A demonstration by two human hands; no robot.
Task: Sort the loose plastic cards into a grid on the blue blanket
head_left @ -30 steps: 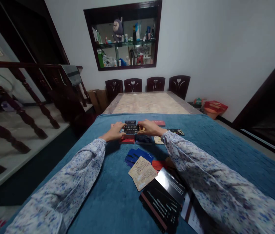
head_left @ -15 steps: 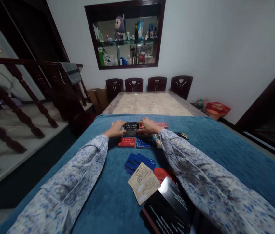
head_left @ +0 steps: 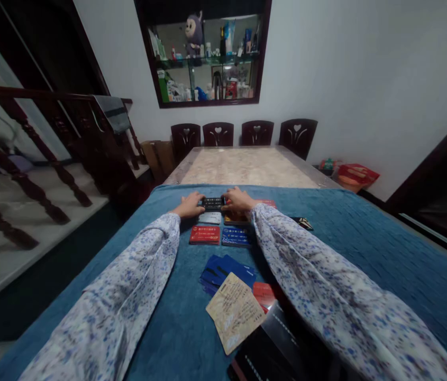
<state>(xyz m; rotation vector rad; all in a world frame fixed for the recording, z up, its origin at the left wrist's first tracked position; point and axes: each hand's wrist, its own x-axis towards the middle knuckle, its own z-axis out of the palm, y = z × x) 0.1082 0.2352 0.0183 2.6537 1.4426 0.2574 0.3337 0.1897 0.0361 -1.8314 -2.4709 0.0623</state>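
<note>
A stack of black cards [head_left: 212, 203] lies in the back row on the blue cloth, held by its two short ends. My left hand [head_left: 190, 205] presses its fingers against the left end. Against the right end is my right hand [head_left: 239, 200], partly covering an orange-yellow card stack [head_left: 234, 218] and a red stack [head_left: 267, 203] behind it. Just in front of the black cards sits a silver-grey card stack [head_left: 209, 218]. Nearer me are a red card stack [head_left: 204, 234] and a blue card stack [head_left: 236, 236], side by side.
Loose blue cards [head_left: 223, 269], beige cards [head_left: 236, 312], a red card [head_left: 263, 294] and large black cards [head_left: 271, 349] lie fanned close to me. A black-and-gold card [head_left: 303, 223] is beyond my right sleeve. Blue cloth [head_left: 366, 238] covers the near table; chairs [head_left: 257, 133] stand behind.
The black cards now show a narrower face, lying at the back between my hands. The silver-grey stack in front has come into view. My right forearm shifted slightly left; the view tilted down a little.
</note>
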